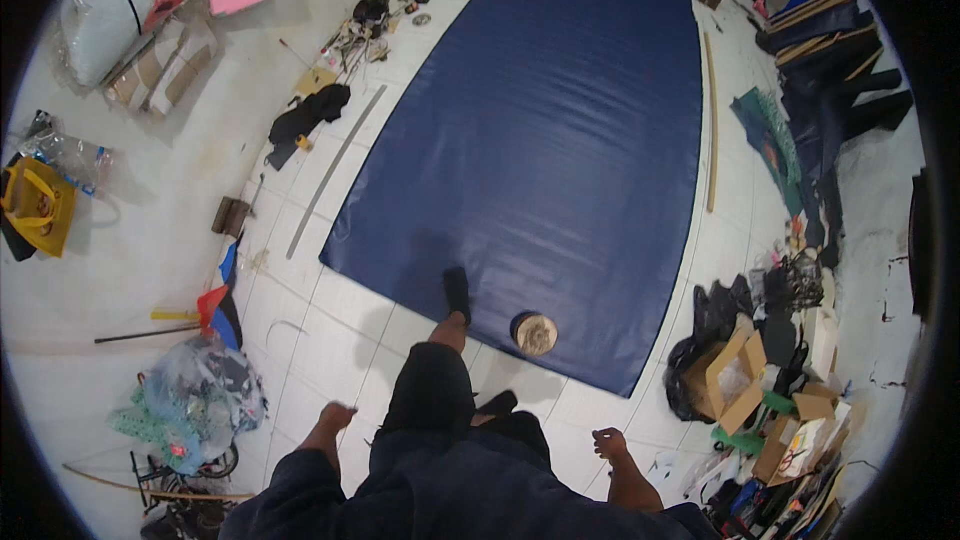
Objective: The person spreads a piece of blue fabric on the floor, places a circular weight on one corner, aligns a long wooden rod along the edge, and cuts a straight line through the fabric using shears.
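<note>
Sheet [540, 160]: qty 1, dk blue, smooth, semi-gloss, w/ fine cross-ripples mid-length; approx. rectangular, laid flat on floor [340, 325] ahead of the person. Floor: white tiles, straight joints. Disc [537, 334]: qty 1, round, pale top, dk side, on sheet near its near edge; exact type unclear. Strips: qty 2, long, narrow, both on floor. Grey strip [335, 172] lies L of sheet, apart from it; wood-coloured strip [711, 120] lies just R of sheet, roughly along its edge. Feet: qty 2, dk footwear; one foot [456, 292] on sheet at near edge, other foot [496, 404] on floor just short of sheet.

Black cloth [308, 125]: qty 1, crumpled, L of sheet beyond grey strip. Open carton [728, 380]: brown cardboard, flaps up, R of sheet's near corner, w/ black plastic [685, 380] bunched beside it. Yellow bag [45, 202]: qty 1, w/ handles, well L of sheet.

Hands: qty 2, both short of sheet, clear of it, above floor. L hand [339, 414]: edge-on, small in view; cannot tell how far open. R hand [607, 443]: fingers loosely curled, partly open, empty. Nearest item to both: sheet.
</note>
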The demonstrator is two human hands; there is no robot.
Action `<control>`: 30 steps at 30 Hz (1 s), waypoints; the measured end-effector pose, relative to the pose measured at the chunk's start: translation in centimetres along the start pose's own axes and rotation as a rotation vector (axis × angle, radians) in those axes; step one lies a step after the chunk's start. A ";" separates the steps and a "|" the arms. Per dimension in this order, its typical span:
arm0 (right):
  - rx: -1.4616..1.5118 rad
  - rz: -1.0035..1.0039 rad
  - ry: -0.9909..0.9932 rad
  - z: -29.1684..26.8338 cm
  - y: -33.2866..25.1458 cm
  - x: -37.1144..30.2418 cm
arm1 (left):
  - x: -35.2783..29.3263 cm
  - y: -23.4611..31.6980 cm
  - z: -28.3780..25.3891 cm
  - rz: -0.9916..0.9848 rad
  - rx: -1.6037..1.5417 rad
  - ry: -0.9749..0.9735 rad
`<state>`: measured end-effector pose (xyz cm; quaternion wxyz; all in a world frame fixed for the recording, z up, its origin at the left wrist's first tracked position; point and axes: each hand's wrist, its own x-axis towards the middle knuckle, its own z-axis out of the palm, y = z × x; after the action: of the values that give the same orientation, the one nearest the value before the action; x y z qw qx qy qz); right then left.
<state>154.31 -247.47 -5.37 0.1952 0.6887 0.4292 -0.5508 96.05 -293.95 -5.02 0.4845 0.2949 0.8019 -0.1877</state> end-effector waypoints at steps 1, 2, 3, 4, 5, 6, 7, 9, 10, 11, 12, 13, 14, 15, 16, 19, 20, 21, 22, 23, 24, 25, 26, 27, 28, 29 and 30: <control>0.023 -0.018 0.033 -1.5 -2.0 0.3 | 0.3 0.6 -0.5 -0.369 -0.287 -0.081; 0.053 -0.051 0.032 -1.9 -4.9 1.3 | 0.5 -1.7 0.1 -0.200 -0.131 -0.012; 0.085 -0.067 0.081 -3.3 -7.4 1.5 | 1.7 0.5 -0.9 -0.350 -0.450 -0.024; 0.074 -0.140 0.154 -4.6 -10.3 1.5 | 2.8 3.0 -3.8 -0.514 -0.557 -0.228; 0.078 -0.211 0.195 -4.7 -13.0 1.4 | 3.3 3.1 -6.4 -0.210 -0.464 -0.168; 0.074 -0.296 0.229 -4.4 -17.7 1.8 | 3.9 2.8 -7.7 0.081 -0.369 -0.096; 0.052 -0.372 0.266 -5.1 -19.9 3.7 | 7.2 4.5 -10.5 0.249 -0.190 -0.034; 0.125 -0.394 0.173 -3.7 -27.3 2.8 | 10.3 6.1 -18.4 0.193 -0.242 -0.009; 0.116 -0.339 0.233 -4.5 -28.6 1.5 | 10.8 11.1 -26.9 0.068 -0.472 -0.060; 0.112 -0.283 0.157 -3.6 -32.2 1.0 | 11.2 11.5 -32.6 0.068 -0.566 0.105; 0.117 -0.310 0.176 -2.4 -35.3 0.7 | 12.2 12.4 -38.0 0.094 -0.654 0.266; 0.115 -0.342 0.184 -1.2 -38.5 0.9 | 13.8 11.9 -43.1 0.106 -0.732 0.363; 0.112 -0.370 0.197 -0.3 -40.9 1.0 | 15.4 11.6 -48.1 0.123 -0.810 0.454; 0.178 -0.345 0.141 0.4 -42.3 0.7 | 15.8 12.1 -53.8 0.174 -0.946 0.453; 0.244 -0.319 0.086 1.0 -42.7 0.2 | 15.7 12.9 -59.2 0.224 -1.082 0.443; 0.202 -0.075 0.123 3.9 -40.6 -0.6 | 17.3 13.4 -71.4 0.149 -1.055 0.651; -0.392 -0.272 -0.064 1.9 -40.4 0.9 | 19.1 12.8 -75.2 0.125 -1.075 0.674; -0.471 -0.251 -0.123 2.5 -41.8 1.9 | 21.4 9.9 -75.0 0.111 -0.937 0.797; -0.434 -0.160 -0.117 2.4 -43.1 2.0 | 23.1 10.6 -75.6 0.098 -0.901 0.737; -0.372 -0.085 -0.095 2.0 -44.8 2.7 | 24.1 10.9 -75.8 0.068 -0.869 0.677; -0.336 -0.051 -0.072 1.2 -46.5 3.6 | 25.0 11.3 -75.2 0.037 -0.838 0.610; -0.319 -0.051 -0.057 0.1 -49.0 5.0 | 26.2 10.7 -74.0 0.003 -0.827 0.589; -0.321 -0.063 -0.055 -1.1 -51.7 6.4 | 27.5 10.1 -72.9 -0.035 -0.813 0.570; -0.347 -0.082 -0.060 -2.7 -54.3 7.6 | 28.4 9.7 -71.6 -0.115 -0.818 0.455; -0.383 -0.105 -0.062 -4.9 -56.8 8.6 | 28.8 9.9 -71.0 -0.190 -0.819 0.333; -0.445 -0.122 -0.048 -7.5 -58.4 9.8 | 28.7 11.6 -70.9 -0.199 -0.797 0.208; -0.709 -0.232 -0.076 -11.0 -61.1 11.9 | 28.3 12.8 -69.2 -0.222 -0.802 0.081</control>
<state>111.81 -200.94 -0.43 0.3737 0.5041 0.6608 -0.4117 48.22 -235.44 1.49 0.5058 0.0015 0.8568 0.1002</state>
